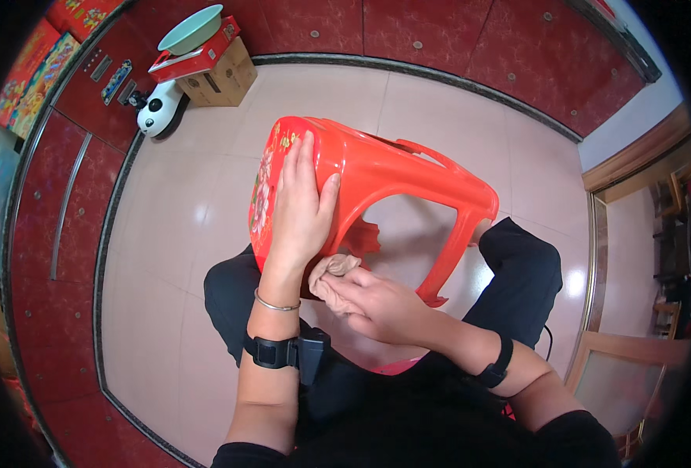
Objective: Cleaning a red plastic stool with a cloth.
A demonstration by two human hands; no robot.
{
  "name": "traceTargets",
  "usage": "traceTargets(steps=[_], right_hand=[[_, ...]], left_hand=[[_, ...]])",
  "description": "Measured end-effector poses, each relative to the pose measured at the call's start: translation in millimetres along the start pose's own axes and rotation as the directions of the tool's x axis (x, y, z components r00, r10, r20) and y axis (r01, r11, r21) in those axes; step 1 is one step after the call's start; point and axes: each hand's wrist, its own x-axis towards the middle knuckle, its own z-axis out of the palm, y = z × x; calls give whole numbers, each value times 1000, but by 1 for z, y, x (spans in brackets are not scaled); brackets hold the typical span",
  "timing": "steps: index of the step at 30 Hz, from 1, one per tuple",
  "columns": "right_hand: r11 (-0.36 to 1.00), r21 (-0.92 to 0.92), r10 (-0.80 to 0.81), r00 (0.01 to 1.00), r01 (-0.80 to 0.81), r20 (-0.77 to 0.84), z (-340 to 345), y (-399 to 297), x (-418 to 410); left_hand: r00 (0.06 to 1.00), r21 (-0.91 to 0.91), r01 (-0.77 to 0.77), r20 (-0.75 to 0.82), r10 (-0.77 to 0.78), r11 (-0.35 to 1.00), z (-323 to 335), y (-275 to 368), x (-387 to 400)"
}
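A red plastic stool (404,175) lies tipped on its side between my knees, its flower-printed seat turned to the left and its legs to the right. My left hand (304,205) rests flat over the edge of the seat, fingers extended and thumb a little apart. In my right hand (380,301) is a crumpled beige cloth (336,281), bunched at the near side of the stool just under the seat. Whether the cloth touches the plastic there cannot be told. The stool's near underside is partly hidden by my wrist and the cloth.
Red cabinets (333,29) line the far and left sides of the tiled floor (164,222). At the back left stand a cardboard box (222,79), a red box (196,61) with a pale green basin (190,29) on top, and a panda-shaped object (161,111). A wooden door frame (638,149) is at right.
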Motion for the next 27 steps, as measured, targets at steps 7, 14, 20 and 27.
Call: traceTargets(steps=[7, 14, 20, 27], right_hand=[[976, -218, 16, 998, -29, -65, 33, 16, -10], [956, -239, 180, 983, -168, 25, 27, 44, -28], [894, -311, 392, 899, -322, 195, 28, 111, -40], [846, -342, 506, 818, -410, 273, 3, 111, -37]], left_hand=[[999, -22, 12, -32, -13, 1000, 4, -15, 2], [1000, -78, -5, -14, 4, 997, 4, -21, 1], [1000, -65, -28, -2, 28, 997, 4, -12, -5], [999, -85, 12, -33, -15, 996, 12, 0, -8]])
